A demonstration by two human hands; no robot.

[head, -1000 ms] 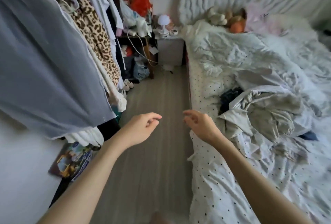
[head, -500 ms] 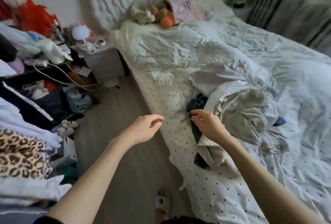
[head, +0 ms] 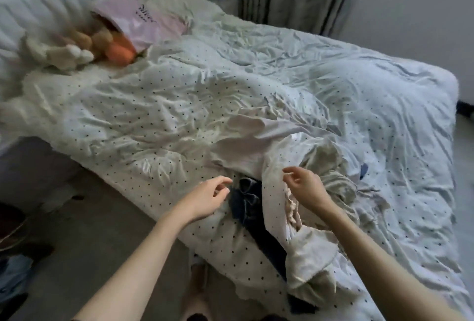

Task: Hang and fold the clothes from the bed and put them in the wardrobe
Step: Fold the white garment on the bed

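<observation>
Both hands hover over clothes heaped at the near edge of the bed (head: 154, 120). Left hand (head: 205, 198) and right hand (head: 305, 187): fingers loosely spread, holding nothing. Dark garment (head: 250, 207) runs lengthwise from mid-pile toward the bed edge, partly under the pale garment (head: 279, 166). Risk: lifting either drags the other off.

Dim, cool daylight falls across the bed (head: 359, 95); the upper-left corner smears with motion blur, and wide-angle distortion bends the edges.
</observation>
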